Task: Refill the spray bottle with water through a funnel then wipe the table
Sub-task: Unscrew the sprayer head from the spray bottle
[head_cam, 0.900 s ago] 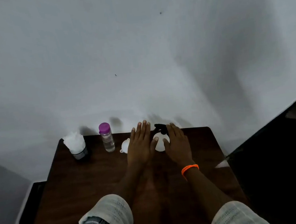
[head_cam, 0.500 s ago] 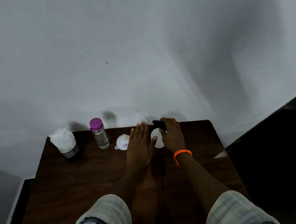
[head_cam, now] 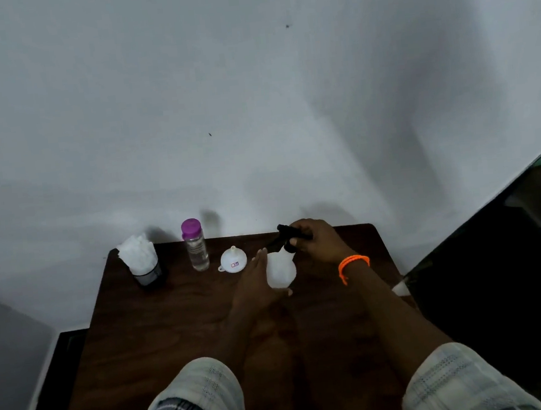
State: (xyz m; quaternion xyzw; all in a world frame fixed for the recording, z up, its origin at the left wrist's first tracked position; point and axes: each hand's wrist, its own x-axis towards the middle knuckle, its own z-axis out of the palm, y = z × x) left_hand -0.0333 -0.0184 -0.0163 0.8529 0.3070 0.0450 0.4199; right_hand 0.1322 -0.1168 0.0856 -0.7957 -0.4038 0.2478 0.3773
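Spray bottle (head_cam: 280, 269) (white, inside hidden) on table (head_cam: 162, 333), right hand (head_cam: 321, 241) gripping its black top (head_cam: 290, 234), left hand (head_cam: 257, 281) flat against its side, funnel (head_cam: 233, 259) beside, clear water bottle (head_cam: 195, 244), cup of tissues (head_cam: 141, 260).

Dim, soft shadows on wall, edges bowed, slight blur

A plain pale wall (head_cam: 250, 90) rises behind the bench's far edge, marked with two small dark specks. Shadows fall across it on the right. To the right of the bench lies a dark area (head_cam: 502, 264), too dim to make out. A pale grey surface (head_cam: 4, 349) shows at lower left.
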